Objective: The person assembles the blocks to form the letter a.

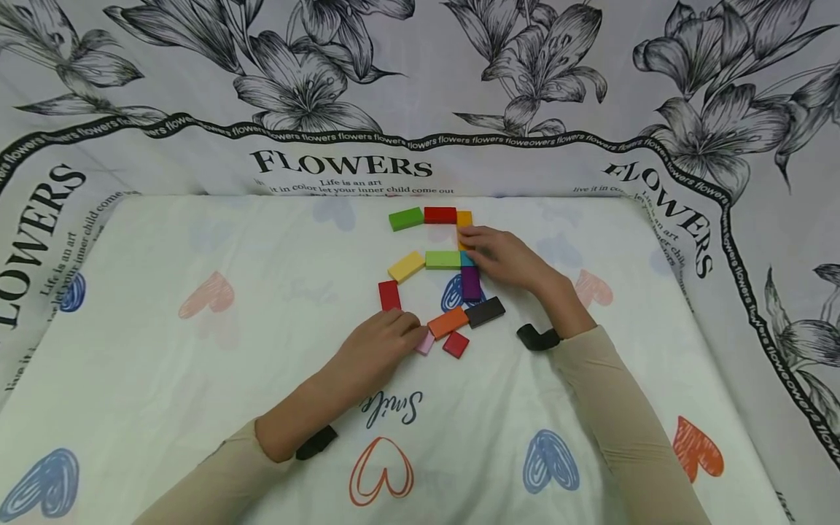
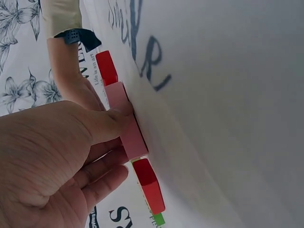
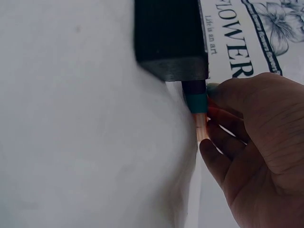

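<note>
My left hand (image 1: 383, 339) pinches a pink block (image 2: 128, 123) between thumb and fingers, low in a winding line of coloured blocks. One end of it touches or nearly touches a red block (image 1: 389, 295); an orange block (image 1: 448, 323) lies to its right. At the upper right of the line, my right hand (image 1: 508, 255) touches a yellow-orange block (image 1: 464, 219) with its fingertips. Its thumb lies beside a teal block (image 1: 467, 259), partly hidden, above a purple block (image 1: 470, 284). Fingers hide part of the yellow-orange block too.
The line also includes a green block (image 1: 406, 219), another red block (image 1: 440, 215), a lime block (image 1: 442, 260), a yellow block (image 1: 407, 266) and a black block (image 1: 485, 312). A small red block (image 1: 456, 345) lies just below the line. Printed cloth (image 1: 262, 386) covers the surface.
</note>
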### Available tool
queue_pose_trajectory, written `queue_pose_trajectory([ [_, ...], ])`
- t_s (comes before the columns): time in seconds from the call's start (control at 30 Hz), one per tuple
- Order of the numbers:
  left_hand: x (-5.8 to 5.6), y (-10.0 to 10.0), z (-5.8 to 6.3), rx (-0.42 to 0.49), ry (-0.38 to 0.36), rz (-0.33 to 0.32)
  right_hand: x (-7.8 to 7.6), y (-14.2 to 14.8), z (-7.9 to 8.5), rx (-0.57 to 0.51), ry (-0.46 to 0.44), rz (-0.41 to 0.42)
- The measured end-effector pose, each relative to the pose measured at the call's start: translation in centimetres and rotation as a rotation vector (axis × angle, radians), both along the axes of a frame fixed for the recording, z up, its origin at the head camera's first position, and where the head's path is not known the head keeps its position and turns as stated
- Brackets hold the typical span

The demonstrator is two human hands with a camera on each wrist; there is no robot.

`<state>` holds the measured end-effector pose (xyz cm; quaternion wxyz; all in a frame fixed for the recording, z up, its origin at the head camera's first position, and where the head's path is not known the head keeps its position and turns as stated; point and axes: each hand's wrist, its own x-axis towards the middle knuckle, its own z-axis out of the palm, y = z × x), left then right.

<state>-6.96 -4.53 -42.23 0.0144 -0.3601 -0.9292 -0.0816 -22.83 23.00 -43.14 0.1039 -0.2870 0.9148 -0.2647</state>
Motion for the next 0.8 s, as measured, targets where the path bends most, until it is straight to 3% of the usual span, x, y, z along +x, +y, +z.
queue_pose_trajectory([
  [0.57,-0.66,-0.67,-0.53,0.027,0.008,-0.025,-0.07,-0.03,-0.11,0.012,-0.025,-0.025],
  [0.8,-0.86,-0.96,-0.46,0.024,-0.032,-0.002,-0.17,0.08,-0.23,0.005,-0.024,-0.022],
])
